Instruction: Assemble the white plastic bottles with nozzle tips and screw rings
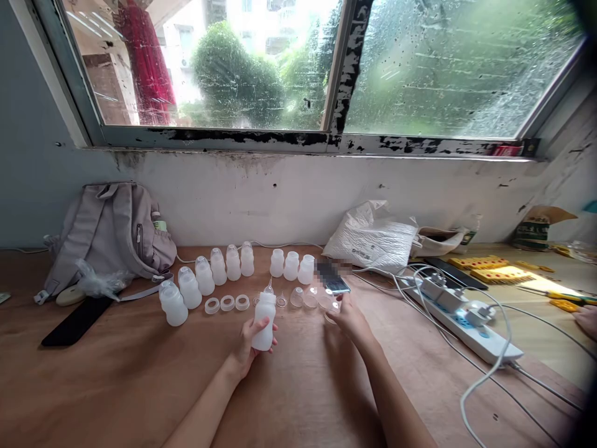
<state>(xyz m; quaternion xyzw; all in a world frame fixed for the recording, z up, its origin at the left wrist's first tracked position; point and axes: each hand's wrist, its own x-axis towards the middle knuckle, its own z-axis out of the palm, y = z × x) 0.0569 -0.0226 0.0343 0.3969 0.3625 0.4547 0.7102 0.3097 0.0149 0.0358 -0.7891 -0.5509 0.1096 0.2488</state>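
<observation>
Fingers of my left hand [246, 348] wrap a white plastic bottle [263, 320], upright on the wooden table [140, 386], its long axis vertical, nipple tip pointing at the window. Right hand [349, 317] fingertips pinch a clear cap [330, 317] near the phone [336, 284].

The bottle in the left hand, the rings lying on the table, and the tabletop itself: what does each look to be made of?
Bottle: likely translucent plastic, milky matt white, light glowing through it. Rings: seemingly the same whitish plastic, slightly glossy. Tabletop: brown wood or wood-look board, matt, faint grain. The left hand grips the bottle.
</observation>
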